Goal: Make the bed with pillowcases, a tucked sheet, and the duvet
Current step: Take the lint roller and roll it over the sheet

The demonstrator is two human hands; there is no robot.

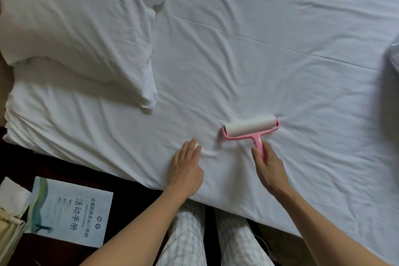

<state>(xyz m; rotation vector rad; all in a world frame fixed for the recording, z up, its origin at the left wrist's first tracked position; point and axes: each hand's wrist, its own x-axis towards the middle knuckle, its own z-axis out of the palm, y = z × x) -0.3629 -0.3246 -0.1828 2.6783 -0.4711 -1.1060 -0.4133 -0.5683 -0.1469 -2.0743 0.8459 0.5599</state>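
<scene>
The right hand (266,165) has its fingers curled round the handle of the lint roller (251,128) on the sheet (280,60); the left hand (187,166) presses flat at its 9 o'clock, fingers straight; the pillow (75,28) lies at 10 o'clock; the blurred edge at 3 o'clock is perhaps the duvet (395,54); the sticky roller could drag the loose sheet into fresh wrinkles.

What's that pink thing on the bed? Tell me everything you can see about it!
It is a lint roller. Its pink frame and handle look like plastic, and a white roll, probably sticky paper, sits across the far end. The roll rests on the white sheet, which puckers around it. The handle points back toward the person, slightly slanted, and the right hand holds it.
</scene>
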